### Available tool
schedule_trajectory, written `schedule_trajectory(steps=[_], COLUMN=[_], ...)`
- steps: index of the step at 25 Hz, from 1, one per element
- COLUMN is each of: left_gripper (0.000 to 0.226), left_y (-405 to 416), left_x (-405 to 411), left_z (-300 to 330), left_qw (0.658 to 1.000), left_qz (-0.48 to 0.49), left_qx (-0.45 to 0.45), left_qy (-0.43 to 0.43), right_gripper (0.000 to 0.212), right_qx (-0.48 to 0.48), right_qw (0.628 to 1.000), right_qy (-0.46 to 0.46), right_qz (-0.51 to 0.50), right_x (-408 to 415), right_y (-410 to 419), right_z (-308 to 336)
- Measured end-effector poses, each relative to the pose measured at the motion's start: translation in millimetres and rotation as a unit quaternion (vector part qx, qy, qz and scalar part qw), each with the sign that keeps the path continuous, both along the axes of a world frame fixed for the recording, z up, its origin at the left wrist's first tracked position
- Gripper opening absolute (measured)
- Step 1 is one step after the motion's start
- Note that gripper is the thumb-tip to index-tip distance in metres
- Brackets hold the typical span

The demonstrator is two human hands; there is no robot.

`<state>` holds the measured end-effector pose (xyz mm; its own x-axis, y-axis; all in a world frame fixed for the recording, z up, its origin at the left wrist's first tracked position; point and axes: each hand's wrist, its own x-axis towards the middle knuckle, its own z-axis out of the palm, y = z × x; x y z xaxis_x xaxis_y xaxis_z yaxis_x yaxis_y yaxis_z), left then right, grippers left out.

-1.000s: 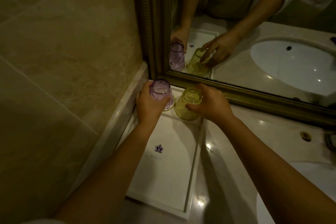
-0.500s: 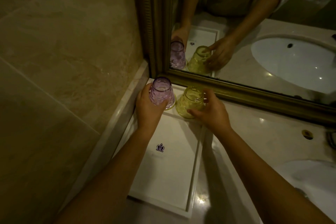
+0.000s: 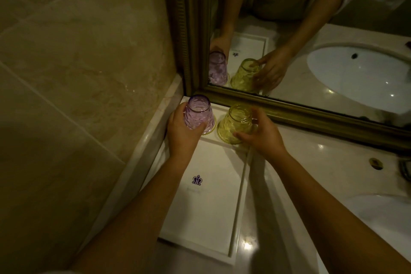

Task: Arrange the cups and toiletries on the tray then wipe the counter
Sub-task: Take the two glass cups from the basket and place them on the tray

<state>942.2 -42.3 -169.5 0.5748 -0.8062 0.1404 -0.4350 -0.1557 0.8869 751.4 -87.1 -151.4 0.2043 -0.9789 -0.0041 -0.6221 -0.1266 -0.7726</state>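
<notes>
A white rectangular tray (image 3: 206, 218) with a purple crown logo lies on the counter in the corner by the wall. At its far end stand two patterned glass cups, both upside down on small doilies. My left hand (image 3: 181, 133) is wrapped around the purple cup (image 3: 199, 114) on the left. To its right is the yellow cup (image 3: 235, 123), with my right hand (image 3: 260, 134) around its right side, fingers spread and touching the glass near base and rim.
A gold-framed mirror (image 3: 289, 115) runs along the back, just behind the cups, reflecting them. A white sink basin (image 3: 382, 211) is at the right, with a small brass fitting (image 3: 375, 163) on the marble counter (image 3: 311, 162). The tiled wall (image 3: 77, 73) bounds the left.
My right hand has loosened from a full grip on the yellow cup to spread fingers at its side. The left hand stays on the purple cup.
</notes>
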Motion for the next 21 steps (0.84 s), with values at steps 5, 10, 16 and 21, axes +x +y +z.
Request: schedule_trajectory(steps=[5, 10, 16, 21], left_gripper=[0.068, 0.081, 0.055, 0.06], left_y=[2.1, 19.1, 57.8, 103.5], left_x=[2.6, 2.9, -15.2, -59.1], left_z=[6.9, 30.5, 94.6, 119.7], left_qw=[0.999, 0.987, 0.933, 0.848], left_qz=[-0.022, -0.106, -0.211, -0.282], left_qx=[0.027, 0.079, 0.133, 0.118], left_qy=[-0.035, -0.089, -0.26, -0.432], right_gripper=[0.074, 0.068, 0.049, 0.045], right_qx=[0.011, -0.017, -0.117, -0.13], right_qw=[0.999, 0.996, 0.965, 0.951], right_qy=[0.033, 0.085, 0.236, 0.275], right_qz=[0.012, -0.001, -0.017, -0.053], right_x=[0.6, -7.7, -38.8, -79.7], right_y=[-3.4, 11.3, 65.9, 144.0], right_z=[3.6, 28.5, 92.1, 112.0])
